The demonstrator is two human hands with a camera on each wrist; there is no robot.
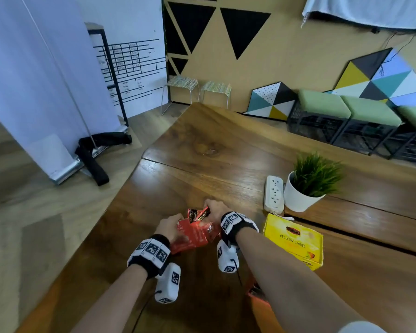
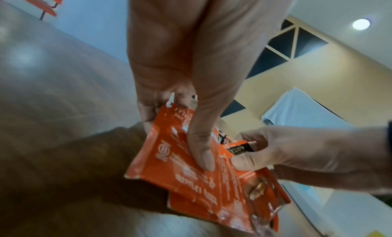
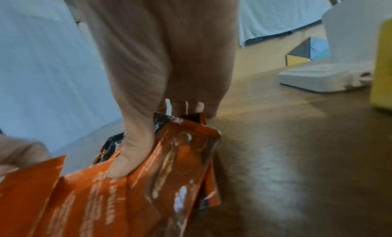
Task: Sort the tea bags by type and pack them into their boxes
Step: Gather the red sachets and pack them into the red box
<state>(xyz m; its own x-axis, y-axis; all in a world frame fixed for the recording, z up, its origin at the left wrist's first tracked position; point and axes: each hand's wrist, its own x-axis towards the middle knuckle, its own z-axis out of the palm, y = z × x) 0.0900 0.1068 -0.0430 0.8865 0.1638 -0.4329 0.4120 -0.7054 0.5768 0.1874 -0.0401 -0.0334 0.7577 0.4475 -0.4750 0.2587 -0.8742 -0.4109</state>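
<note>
Orange box [image 1: 192, 239], held above the counter [image 1: 202, 164] between your hands, is mid-packing: left hand [image 1: 169, 225] fingers grip its flap, right hand [image 1: 214, 209] fingers pinch black-labelled sachets [image 1: 198, 215] at its mouth; next, likely seat them fully inside.

Both forearms reach fwd, wrists w/ marker bands. Left hand [image 1: 169, 227] pinches thumb against curled fingers; right hand [image 1: 215, 209], close beside it, apparently pinching too, fingertips partly hidden.
</note>
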